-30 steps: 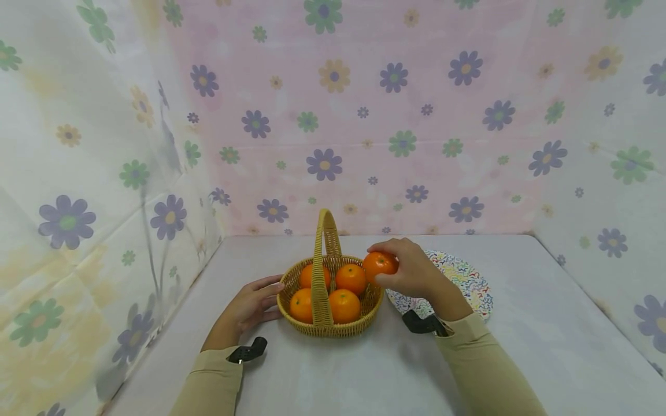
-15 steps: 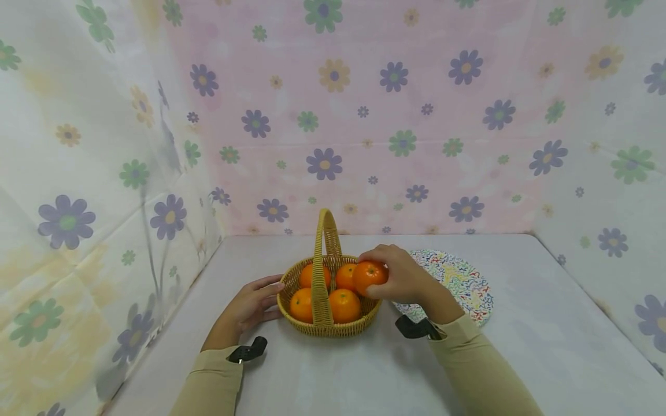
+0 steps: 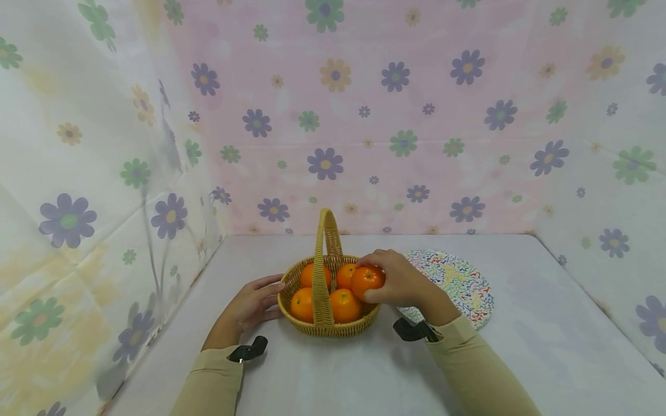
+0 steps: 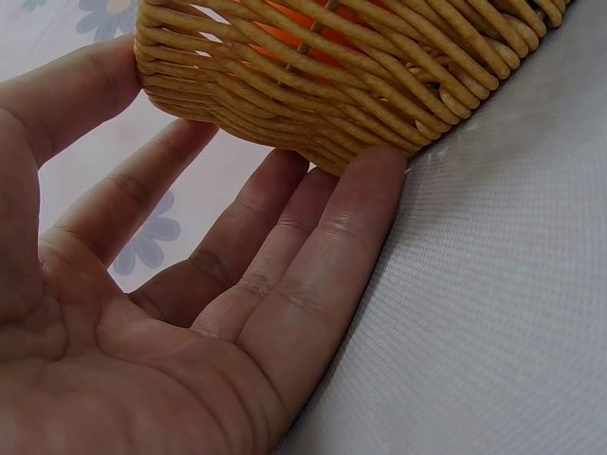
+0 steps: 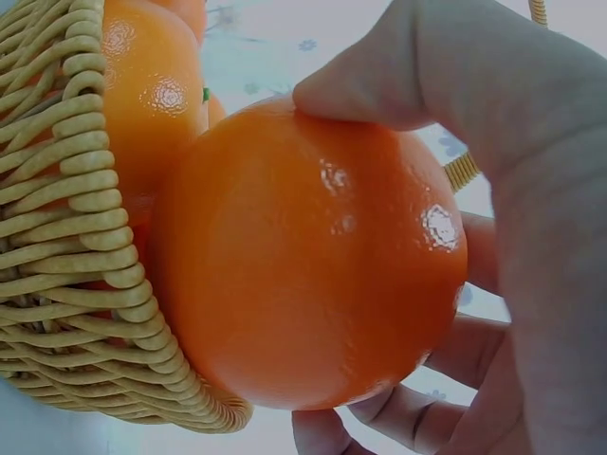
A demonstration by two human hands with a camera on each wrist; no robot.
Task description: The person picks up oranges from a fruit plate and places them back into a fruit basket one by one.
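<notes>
A yellow wicker basket (image 3: pixel 333 330) with a tall arched handle holds several oranges, such as the front one (image 3: pixel 345 306). On its left side, my left hand (image 3: pixel 252 306) touches the wall with extended fingertips; in the left wrist view those fingers (image 4: pixel 313 275) reach the woven wall (image 4: pixel 322 85) close to the tabletop. My right hand (image 3: pixel 400 283) grips another orange (image 3: pixel 367 281) between thumb and fingers, over the basket's right rim. In the right wrist view this orange (image 5: pixel 303 265) is right beside the rim, near an orange inside (image 5: pixel 152 71).
A round mat (image 3: pixel 463 283) with a multicoloured speckled pattern lies to the right, partly behind the right forearm. The pale tabletop (image 3: pixel 322 381) is enclosed by flower-print cloth walls (image 3: pixel 364 133) at the back and both sides.
My right hand has carried its orange left and slightly down, from outside the right rim to over the basket, partly covering the back right orange. The left hand and basket have stayed put.
</notes>
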